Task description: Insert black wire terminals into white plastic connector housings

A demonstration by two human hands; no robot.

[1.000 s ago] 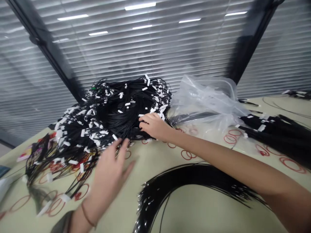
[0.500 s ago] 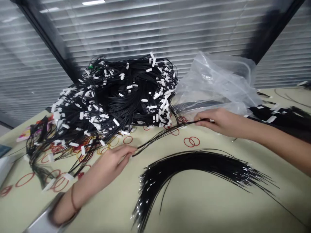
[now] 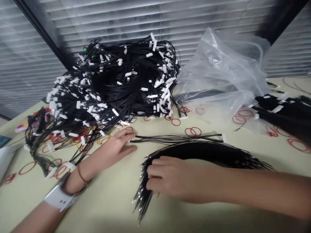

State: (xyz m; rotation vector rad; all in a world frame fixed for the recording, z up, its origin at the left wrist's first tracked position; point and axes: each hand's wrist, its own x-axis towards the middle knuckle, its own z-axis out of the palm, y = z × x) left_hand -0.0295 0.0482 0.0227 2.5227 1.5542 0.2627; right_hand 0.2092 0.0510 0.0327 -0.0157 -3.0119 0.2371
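Evidently the right hand [image 3: 167,178] is covering the curved wire bundle [image 3: 206,151].
Whether it's gripping is unclear; the left hand [image 3: 118,145], fingers parted, is lying beside the thin cables [image 3: 175,139] on the table [image 3: 109,200].

Two bare hands, two forearms. Left hand [image 3: 113,150]: slim, tapering fingers, narrow wrist. Thin reddish-brown cord bracelet [image 3: 81,175] round that wrist, single plain loop. Further up the same forearm, a broad pale-grey wristband [image 3: 56,195], stiff-looking, smooth, angular in outline; two small dark marks on its side, dark edging toward the hand. Whether a watch or other device, cannot tell. Forearm bare past the band. Right hand [image 3: 167,176]: rounded knuckles, detail softened by blur; right forearm [image 3: 255,186] bare to the picture's edge.
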